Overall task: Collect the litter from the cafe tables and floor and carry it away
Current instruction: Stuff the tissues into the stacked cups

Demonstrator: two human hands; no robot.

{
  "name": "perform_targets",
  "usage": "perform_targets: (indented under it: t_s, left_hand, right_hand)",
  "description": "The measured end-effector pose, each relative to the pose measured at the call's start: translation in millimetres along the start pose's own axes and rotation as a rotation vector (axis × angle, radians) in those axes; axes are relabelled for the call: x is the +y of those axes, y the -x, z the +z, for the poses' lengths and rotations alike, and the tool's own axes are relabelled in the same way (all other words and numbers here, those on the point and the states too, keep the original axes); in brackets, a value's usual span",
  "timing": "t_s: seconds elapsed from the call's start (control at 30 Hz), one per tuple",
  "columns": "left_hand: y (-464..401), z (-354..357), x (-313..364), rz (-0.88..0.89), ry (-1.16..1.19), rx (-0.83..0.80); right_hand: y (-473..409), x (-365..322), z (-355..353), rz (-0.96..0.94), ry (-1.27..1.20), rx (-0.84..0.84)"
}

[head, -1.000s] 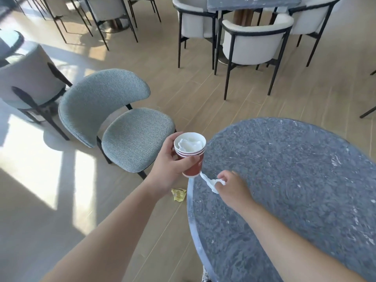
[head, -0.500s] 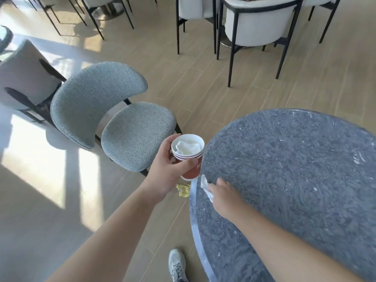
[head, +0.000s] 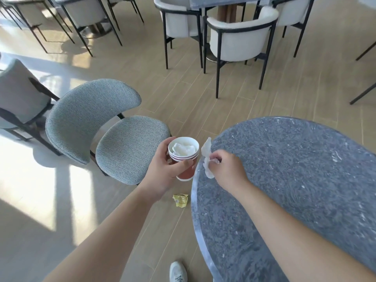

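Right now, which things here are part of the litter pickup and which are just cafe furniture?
Litter job: red paper cup with tissue inside, in left hand; white tissue pinched by right hand; yellow wrapper on floor.

Just there: grey chair, round table, white armchairs.

1. Two grey chairs (head: 105, 129) (head: 18, 94) left of the round table (head: 295, 180).
2. One stack of red cups (head: 184, 158) beside its edge.
3. One tissue (head: 206, 157) on its edge.
4. One yellow wrapper (head: 180, 200) on the floor beside it.
5. One white shoe (head: 178, 272) by its near edge.

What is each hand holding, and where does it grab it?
Left hand wraps the red cup stack around its side. Right hand pinches the white tissue near its middle, at the table edge.
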State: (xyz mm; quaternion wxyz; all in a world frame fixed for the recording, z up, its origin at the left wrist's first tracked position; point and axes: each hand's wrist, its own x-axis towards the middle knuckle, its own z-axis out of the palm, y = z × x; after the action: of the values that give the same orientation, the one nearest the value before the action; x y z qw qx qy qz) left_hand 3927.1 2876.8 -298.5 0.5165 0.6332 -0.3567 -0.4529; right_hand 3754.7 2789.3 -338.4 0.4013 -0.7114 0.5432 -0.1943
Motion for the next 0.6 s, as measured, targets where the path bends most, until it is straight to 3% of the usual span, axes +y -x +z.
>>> perform_targets:
  t_s: [0.17, 0.3, 0.4, 0.6]
  left_hand:
    - [6, -6, 11, 0.031, -0.037, -0.027]
    - [13, -16, 19, 0.064, -0.085, -0.024]
    - [21, -24, 26, 0.123, -0.129, -0.013]
    - [41, -37, 43, 0.291, -0.323, 0.05]
  right_hand:
    - [3, -66, -43, -0.151, -0.225, 0.102]
    - [14, -107, -48, -0.35, -0.256, 0.197]
    - [20, -125, -35, -0.444, -0.1, 0.161]
    - [31, -154, -17, -0.503, 0.441, -0.153]
